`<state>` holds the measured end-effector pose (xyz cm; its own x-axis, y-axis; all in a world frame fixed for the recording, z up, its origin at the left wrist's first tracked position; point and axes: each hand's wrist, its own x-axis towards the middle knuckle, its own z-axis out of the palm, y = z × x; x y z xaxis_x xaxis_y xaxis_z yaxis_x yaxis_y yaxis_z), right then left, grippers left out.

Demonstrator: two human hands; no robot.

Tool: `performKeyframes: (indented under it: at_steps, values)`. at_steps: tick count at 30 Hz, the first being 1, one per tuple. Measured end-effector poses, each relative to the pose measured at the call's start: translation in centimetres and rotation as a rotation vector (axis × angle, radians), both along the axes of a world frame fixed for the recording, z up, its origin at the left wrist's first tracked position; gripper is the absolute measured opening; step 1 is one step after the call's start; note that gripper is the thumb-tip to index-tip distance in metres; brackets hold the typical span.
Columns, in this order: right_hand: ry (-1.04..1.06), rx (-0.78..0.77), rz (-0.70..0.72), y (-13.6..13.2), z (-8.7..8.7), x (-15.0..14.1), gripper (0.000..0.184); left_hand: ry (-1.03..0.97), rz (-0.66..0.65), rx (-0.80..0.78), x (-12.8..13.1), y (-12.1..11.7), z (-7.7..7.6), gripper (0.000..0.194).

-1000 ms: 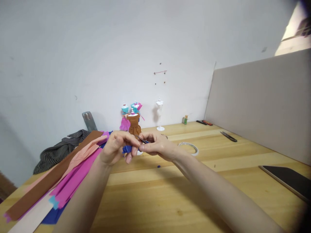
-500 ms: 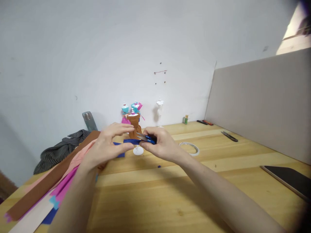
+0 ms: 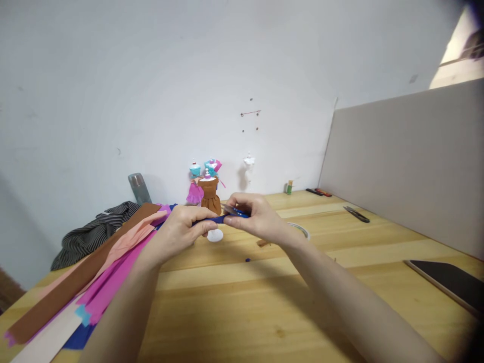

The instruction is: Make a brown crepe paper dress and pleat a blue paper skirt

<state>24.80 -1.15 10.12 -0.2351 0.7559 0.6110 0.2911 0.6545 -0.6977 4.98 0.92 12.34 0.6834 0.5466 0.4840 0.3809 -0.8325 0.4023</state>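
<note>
My left hand [image 3: 184, 228] is closed on one end of a dark blue crepe-paper strip [image 3: 217, 219], thumb below and fingers above. My right hand [image 3: 254, 217] pinches the strip's other end between thumb and finger. That hand also holds small blue-handled scissors [image 3: 239, 212], their blades pointing left just above the strip. Directly behind stands a miniature dress form in a brown paper dress [image 3: 209, 194], its white round base [image 3: 215, 235] showing below the strip. My fingers hide part of the strip.
Several colored paper strips [image 3: 71, 292] and striped cloth [image 3: 96, 232] lie at left by a bottle [image 3: 139, 189]. Other dressed forms [image 3: 195, 189] and a bare white form [image 3: 248, 164] stand behind. Tape ring [image 3: 302, 230], black snips [image 3: 356, 214] and phone [image 3: 449, 285] lie at right.
My left hand has moved right and closed on the blue strip, where its thumb and fingers were apart before. My right hand has shifted slightly right, still with the scissors.
</note>
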Motion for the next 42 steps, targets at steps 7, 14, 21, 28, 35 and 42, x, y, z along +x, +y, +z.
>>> performKeyframes:
  at_steps: [7, 14, 21, 28, 35, 42]
  values:
    - [0.19, 0.015, 0.011, 0.1, 0.7, 2.4, 0.02, -0.113, 0.029, 0.005, -0.3, 0.1, 0.2, 0.021]
    - [-0.029, 0.258, -0.005, -1.5, 0.6, 0.0, 0.044, -0.131, 0.034, 0.042, 0.0, 0.1, -0.2, 0.021]
    - [-0.016, 0.3, -0.168, -1.2, -0.1, -0.9, 0.019, -0.115, 0.055, 0.044, 0.2, 0.1, -0.3, 0.022]
    - [0.046, 0.195, -0.186, -0.6, 0.0, -0.4, 0.006, -0.115, 0.118, -0.134, -0.2, -0.2, 0.3, 0.03]
    - [-0.008, 0.292, -0.195, 0.4, -0.4, 0.1, 0.008, -0.244, 0.156, 0.142, -2.4, 0.2, 1.3, 0.033]
    - [-0.102, 0.406, -0.037, 0.2, -0.6, -0.3, 0.013, -0.044, 0.124, 0.31, 0.2, 0.1, 0.0, 0.021]
